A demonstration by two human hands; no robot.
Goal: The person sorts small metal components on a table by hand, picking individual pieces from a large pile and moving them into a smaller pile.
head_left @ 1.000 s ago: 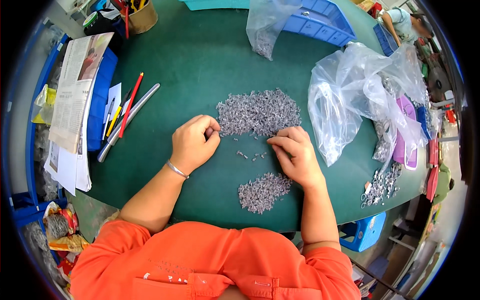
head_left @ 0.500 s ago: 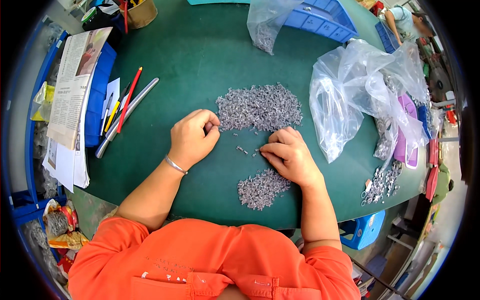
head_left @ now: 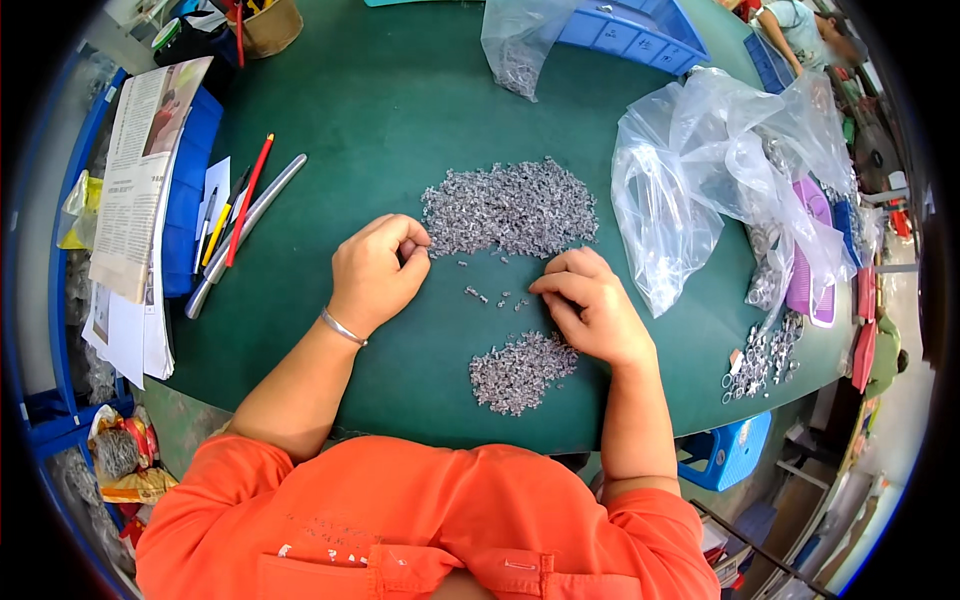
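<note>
Several pieces (head_left: 503,303) are lying toward the counter's (head_left: 350,130) near edge, between left hand (head_left: 374,273) and closer right hand (head_left: 597,308), both curled, grip unclear.

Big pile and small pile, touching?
Apart. The head view shows green tabletop between the big pile and the small pile, with a few loose pieces lying there.

Beyond our fingers (head_left: 556,284) we see a rough heap of shiny bits (head_left: 512,208); right of our fingers, a glossy plastic bag (head_left: 660,200); beneath, a smooth table (head_left: 390,130).
</note>
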